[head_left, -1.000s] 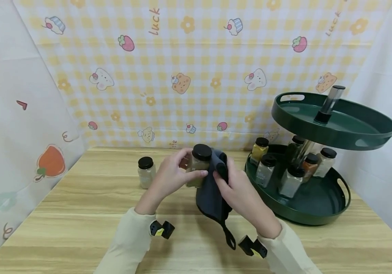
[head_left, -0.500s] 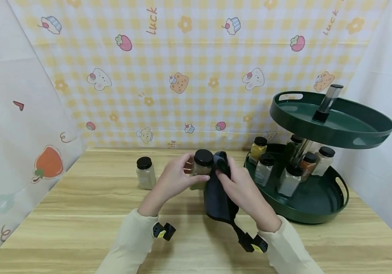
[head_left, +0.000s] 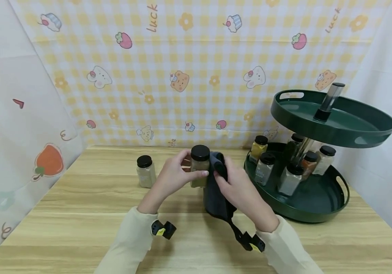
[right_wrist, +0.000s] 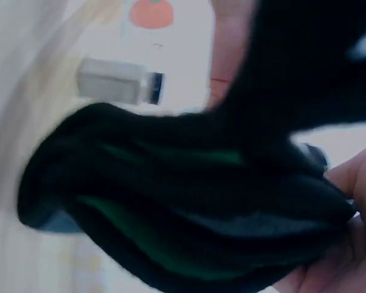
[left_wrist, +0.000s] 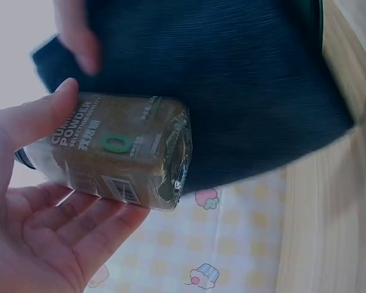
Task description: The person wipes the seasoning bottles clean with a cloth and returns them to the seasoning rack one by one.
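Note:
A black-lidded jar of brown powder [head_left: 199,167] is gripped between the thumb and fingers of the left hand [head_left: 173,177], above the table. Its label, reading cumin powder, faces up in the left wrist view, where the jar [left_wrist: 119,146] lies sideways across the fingers. The right hand [head_left: 238,186] pinches a dark grey cloth [head_left: 214,199] with black edging, which hangs against the jar's right side. In the right wrist view the folded cloth [right_wrist: 171,195] covers most of the picture and hides part of the fingers.
Left of the hands a pale jar [head_left: 146,175] stands upright on the wooden table [head_left: 89,213]. At the right is a two-tier green rack [head_left: 332,131], with several black-lidded jars on its lower tray [head_left: 312,217]. A checked cloth backdrop [head_left: 199,102] hangs behind.
Compared with a second ago, the cloth's lower part has swung right, its loop now near the right wrist. The jar moved slightly right, then back left and up. Both hands keep their holds.

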The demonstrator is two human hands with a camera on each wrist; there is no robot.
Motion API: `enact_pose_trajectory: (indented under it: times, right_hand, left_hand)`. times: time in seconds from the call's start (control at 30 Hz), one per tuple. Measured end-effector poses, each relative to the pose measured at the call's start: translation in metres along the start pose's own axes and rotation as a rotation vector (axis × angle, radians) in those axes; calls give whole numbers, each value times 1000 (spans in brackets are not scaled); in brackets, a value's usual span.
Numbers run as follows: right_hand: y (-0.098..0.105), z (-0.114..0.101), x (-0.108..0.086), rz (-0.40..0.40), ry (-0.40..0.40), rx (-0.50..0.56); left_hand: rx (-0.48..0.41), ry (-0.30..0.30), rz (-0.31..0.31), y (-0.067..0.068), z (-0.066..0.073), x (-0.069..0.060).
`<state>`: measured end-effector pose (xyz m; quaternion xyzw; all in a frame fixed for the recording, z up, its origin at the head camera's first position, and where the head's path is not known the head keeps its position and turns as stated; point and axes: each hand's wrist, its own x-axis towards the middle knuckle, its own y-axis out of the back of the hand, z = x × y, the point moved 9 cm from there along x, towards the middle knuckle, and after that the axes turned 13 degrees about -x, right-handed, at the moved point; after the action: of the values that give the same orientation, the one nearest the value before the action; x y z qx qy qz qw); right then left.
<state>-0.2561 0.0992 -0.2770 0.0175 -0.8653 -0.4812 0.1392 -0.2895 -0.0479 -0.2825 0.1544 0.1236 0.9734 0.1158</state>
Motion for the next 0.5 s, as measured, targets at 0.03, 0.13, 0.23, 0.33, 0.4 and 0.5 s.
enact_pose_trajectory:
  times: [0.03,0.13,0.23,0.33,0.4,0.5]
  right_hand:
    - [-5,2,2,-27,-8,-17]
    - [-15,6,5,-77,-27,-40]
    - [-16,6,5,-84,-28,-46]
    - [-8,2,2,-52,-18,-32]
    - [2,-1,-1,-7,-12,0]
    - [21,-6,-8,81,5,68]
  left_hand:
    - [0,-7,2,1,1,0]
    - [6,-12,3,2,1,-1]
    - [6,-4,-1,2,-1,0]
    - [7,4,-3,2,-2,0]
    - [11,7,-6,2,-2,1]
    - [15,12,-8,1,-3,1]
